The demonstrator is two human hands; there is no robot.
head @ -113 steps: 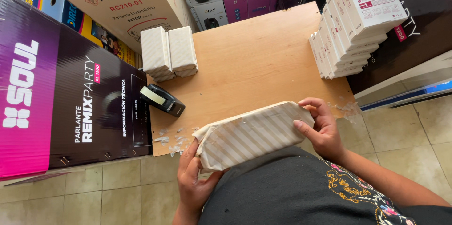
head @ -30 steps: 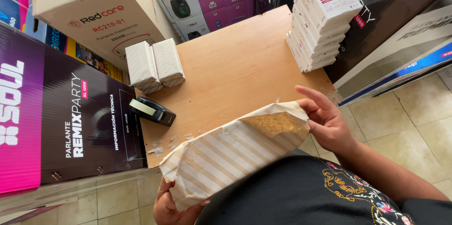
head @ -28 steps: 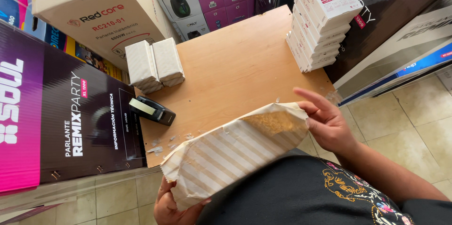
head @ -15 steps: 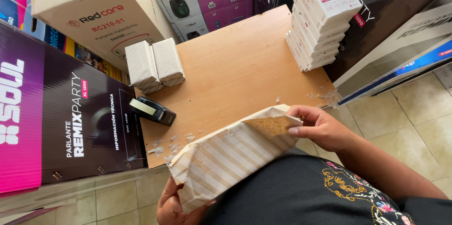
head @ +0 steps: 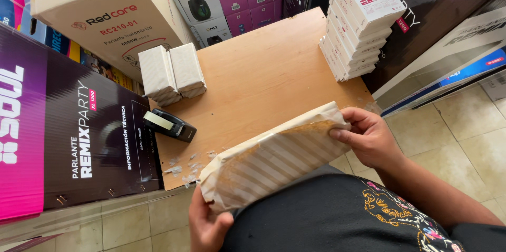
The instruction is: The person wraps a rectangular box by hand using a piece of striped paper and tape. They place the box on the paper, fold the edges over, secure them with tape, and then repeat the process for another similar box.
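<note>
Right hand [head: 369,138] clamped on the far end of a long package [head: 274,160] wrapped in pale striped paper, fingers curled over the top corner, thumb beneath. Left hand [head: 208,225] gripping the near end from below, thumb up against the wrapping. Package held between the two hands, tilted, just above the near edge of the wooden counter [head: 263,73] and close against a black shirt [head: 337,215] with an embroidered design. Brown patches showing through the paper near the right end.

On the counter, just left of the package, scattered scraps of paper [head: 182,167]. Beyond those, a black tape dispenser [head: 171,124]. Farther back, two small wrapped bundles [head: 171,74] side by side, touching. At the far right corner, a leaning stack of white boxes [head: 356,22]. Around the counter, large printed cartons: a dark and magenta one [head: 68,141] at left, a brown cardboard one [head: 105,15] behind. Tiled floor [head: 464,120] below right.
</note>
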